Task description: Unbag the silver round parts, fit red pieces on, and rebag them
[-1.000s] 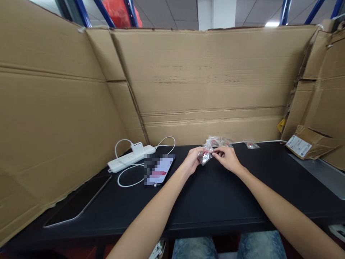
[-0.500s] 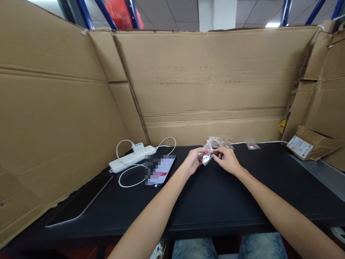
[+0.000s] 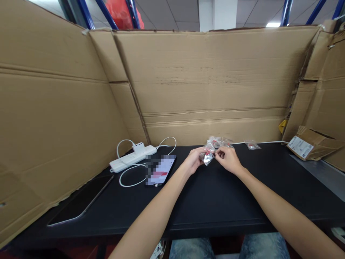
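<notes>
My left hand is closed on a small clear plastic bag, held just above the black table. Inside the bag are something shiny and silvery and a bit of red; I cannot make out its kind. At the bag's right edge, my right hand has its fingers curled, with thumb and fingertip pinched on the plastic. Just behind the hands lie more such clear bags, partly hidden by the fingers. Another clear bag rests apart, farther right near the back wall.
Cardboard walls enclose the black table. On the left are a white power strip with cables, a lit phone and a dark tablet. A cardboard box with a label stands at right, by a grey sheet.
My right hand has shifted slightly right, and its fingers are more curled. The bag in my left hand has moved a little to the right too.
</notes>
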A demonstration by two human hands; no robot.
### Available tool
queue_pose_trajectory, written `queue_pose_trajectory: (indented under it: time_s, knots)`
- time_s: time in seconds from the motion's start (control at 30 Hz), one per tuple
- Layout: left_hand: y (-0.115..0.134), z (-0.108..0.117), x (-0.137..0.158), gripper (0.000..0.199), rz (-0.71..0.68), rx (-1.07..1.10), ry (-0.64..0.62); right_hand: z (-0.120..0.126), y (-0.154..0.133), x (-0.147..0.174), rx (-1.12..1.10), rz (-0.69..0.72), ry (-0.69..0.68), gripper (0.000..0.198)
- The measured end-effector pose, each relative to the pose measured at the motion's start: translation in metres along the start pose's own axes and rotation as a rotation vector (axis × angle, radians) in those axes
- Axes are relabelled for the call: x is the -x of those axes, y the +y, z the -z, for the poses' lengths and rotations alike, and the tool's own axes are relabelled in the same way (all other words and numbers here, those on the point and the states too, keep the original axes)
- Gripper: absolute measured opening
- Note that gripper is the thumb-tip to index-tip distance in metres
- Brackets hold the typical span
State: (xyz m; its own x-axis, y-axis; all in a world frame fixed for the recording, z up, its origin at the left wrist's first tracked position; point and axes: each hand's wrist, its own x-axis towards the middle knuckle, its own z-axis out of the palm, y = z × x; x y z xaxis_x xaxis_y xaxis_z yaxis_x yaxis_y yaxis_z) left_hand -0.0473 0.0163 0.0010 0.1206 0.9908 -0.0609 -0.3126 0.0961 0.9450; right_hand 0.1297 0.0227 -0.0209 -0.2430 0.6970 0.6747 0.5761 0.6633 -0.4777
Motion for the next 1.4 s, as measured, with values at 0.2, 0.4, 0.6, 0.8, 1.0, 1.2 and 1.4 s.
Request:
queue_pose_trajectory:
  time_s: [0.2, 0.4, 0.6, 0.8, 1.0, 1.2, 1.4]
  knots:
    - [-0.0008, 0.0002, 0.0002, 0.026, -0.005, -0.074, -0.014, 0.0006, 0.0028, -0.0018, -0.039, -0.089, 0.13, 0.01]
    - [-0.0045, 0.002, -0.004, 0.032, -0.037, -0.111, -0.006, 0.0027, 0.0026, -0.003, -0.05, -0.123, 0.211, 0.011]
    - [-0.0072, 0.0052, -0.0079, 0.033, -0.055, -0.126, -0.01, 0.0039, 0.0016, -0.0038, -0.063, -0.194, 0.267, 0.012]
    - [-0.0051, 0.0013, -0.006, 0.029, -0.078, -0.127, -0.007, 0.0049, 0.0009, -0.0036, -0.04, -0.22, 0.304, 0.015]
    - [-0.0028, 0.0011, -0.0046, 0.027, -0.08, -0.127, 0.042, 0.0051, 0.0044, -0.0019, 0.05, -0.148, 0.245, 0.012]
    - [-0.0002, -0.0003, 0.0002, 0.027, -0.074, -0.184, 0.027, 0.0063, 0.0032, 0.0002, 0.055, 0.009, 0.116, 0.014]
    - [-0.0034, -0.0015, 0.0, 0.03, -0.061, -0.233, -0.021, 0.0094, 0.0007, -0.0008, 0.05, 0.014, 0.144, 0.013]
